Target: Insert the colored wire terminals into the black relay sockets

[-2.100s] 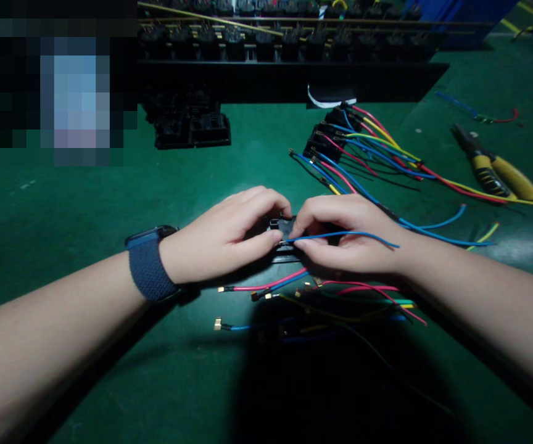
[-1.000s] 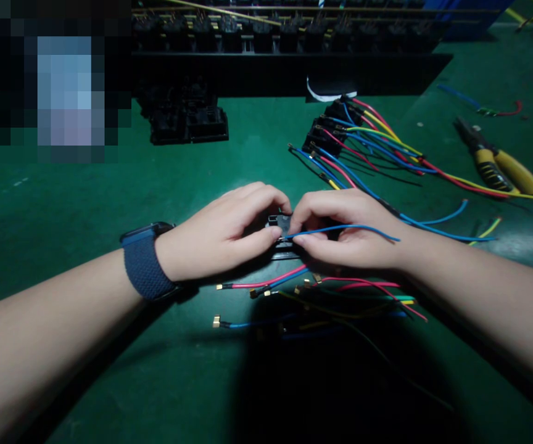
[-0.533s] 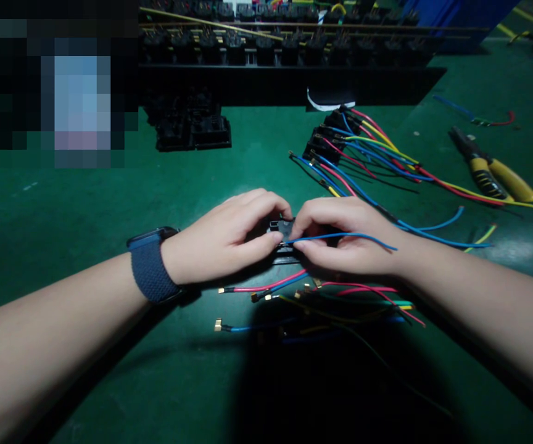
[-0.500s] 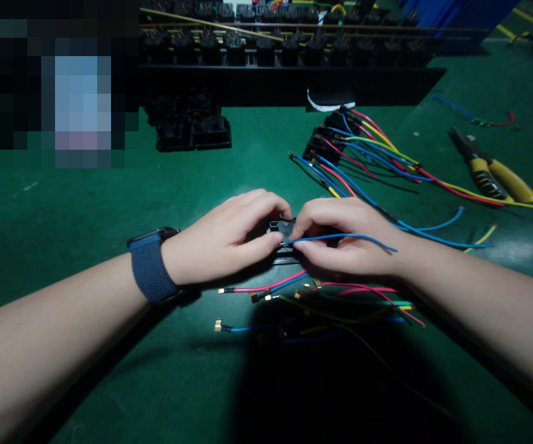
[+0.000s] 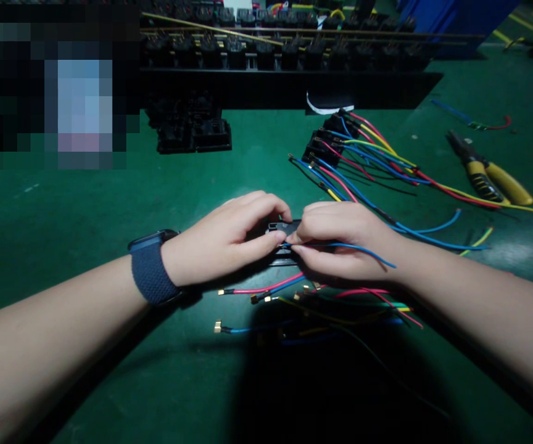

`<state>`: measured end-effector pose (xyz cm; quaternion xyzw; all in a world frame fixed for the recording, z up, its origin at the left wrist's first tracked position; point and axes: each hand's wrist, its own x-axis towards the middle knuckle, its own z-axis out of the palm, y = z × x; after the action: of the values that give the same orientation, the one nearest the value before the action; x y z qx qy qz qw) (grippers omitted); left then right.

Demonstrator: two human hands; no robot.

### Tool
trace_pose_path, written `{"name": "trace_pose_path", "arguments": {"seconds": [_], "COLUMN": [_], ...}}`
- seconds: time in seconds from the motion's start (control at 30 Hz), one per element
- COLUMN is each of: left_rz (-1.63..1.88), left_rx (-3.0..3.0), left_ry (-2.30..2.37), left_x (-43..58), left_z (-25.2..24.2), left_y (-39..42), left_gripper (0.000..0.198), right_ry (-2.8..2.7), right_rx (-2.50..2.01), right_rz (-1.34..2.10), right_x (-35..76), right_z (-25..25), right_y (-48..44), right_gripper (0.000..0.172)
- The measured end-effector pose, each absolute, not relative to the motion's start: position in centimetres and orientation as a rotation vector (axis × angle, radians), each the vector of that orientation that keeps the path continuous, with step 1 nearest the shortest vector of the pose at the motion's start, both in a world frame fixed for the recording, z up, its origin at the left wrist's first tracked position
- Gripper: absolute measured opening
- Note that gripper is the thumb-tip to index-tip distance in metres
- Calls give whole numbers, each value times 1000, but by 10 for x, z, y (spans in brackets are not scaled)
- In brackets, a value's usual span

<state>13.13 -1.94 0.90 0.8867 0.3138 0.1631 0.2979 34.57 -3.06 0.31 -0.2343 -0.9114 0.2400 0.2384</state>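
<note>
Near the middle of the green table, my left hand (image 5: pixel 241 233) grips a small black plastic part (image 5: pixel 281 260) from its left side, with the thumb on its top. My right hand (image 5: pixel 345 237) pinches a thin blue wire (image 5: pixel 369 251) close to its left end, right against the black part. The wire's free end reaches out past the right wrist. Fingertips cover the spot where wire and part meet. Just below both hands lie loose wires, among them a blue one (image 5: pixel 243 330) with a brass terminal and a pink one (image 5: pixel 260 288).
Black sockets with coloured wires (image 5: pixel 324 147) lie beyond my right hand. Yellow-handled pliers (image 5: pixel 491 176) rest at the right. More black parts (image 5: pixel 195 134) sit at the back left, before a long black panel (image 5: pixel 257 89). A blue bin (image 5: pixel 456 28) stands behind.
My right fingers have closed in on the blue wire near the black part, and its free end has dipped. My left hand has barely moved.
</note>
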Motion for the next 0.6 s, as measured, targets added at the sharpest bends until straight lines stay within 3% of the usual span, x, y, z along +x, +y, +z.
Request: {"name": "trace_pose_path", "arguments": {"seconds": [0.6], "left_rz": [438], "left_rx": [2310], "left_ry": [903], "left_x": [132], "left_z": [9], "left_y": [-19], "left_gripper": [22], "right_ry": [-2505], "right_rx": [-624], "right_rz": [546], "right_x": [346], "right_z": [4], "right_y": [-35], "right_gripper": [10]}}
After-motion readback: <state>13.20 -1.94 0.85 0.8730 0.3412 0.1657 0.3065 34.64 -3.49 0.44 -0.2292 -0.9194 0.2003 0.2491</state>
